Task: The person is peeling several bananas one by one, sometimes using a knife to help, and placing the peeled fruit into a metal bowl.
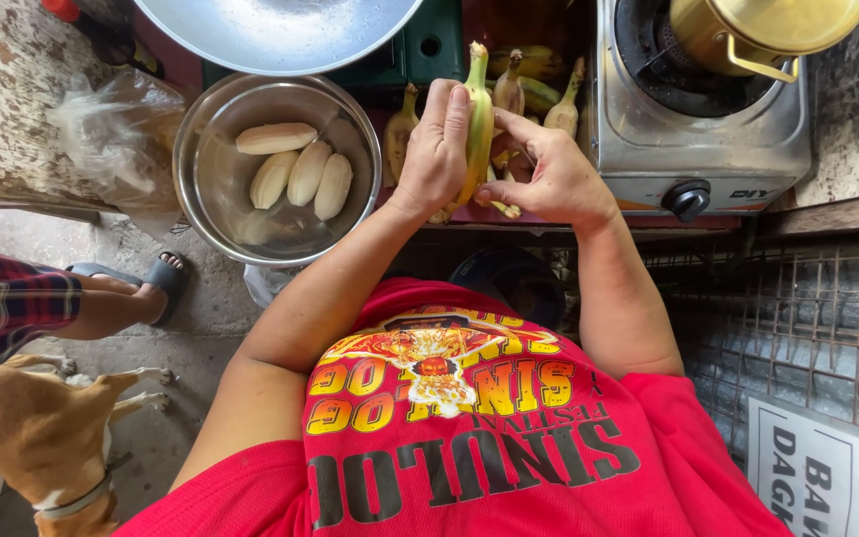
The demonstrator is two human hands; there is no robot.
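A green banana (pixel 478 119) is gripped upright in the left hand (pixel 434 149), fingers curled around it, above the table's near edge. The right hand (pixel 549 169) is pressed against the banana's side, fingers partly bent. Unpeeled bananas (pixel 534 85) lie behind. Four peeled ones (pixel 295 169) rest in a steel bowl (pixel 211 159) at the left; a stove (pixel 698 129) stands at the right.

Nine o'clock of hands: steel bowl (pixel 213 189) of peeled bananas (pixel 294 167) blocks.
Twelve o'clock: unpeeled bananas (pixel 534 88) crowd.
Three o'clock: gas stove (pixel 708 149) walls off.
Six o'clock: open.
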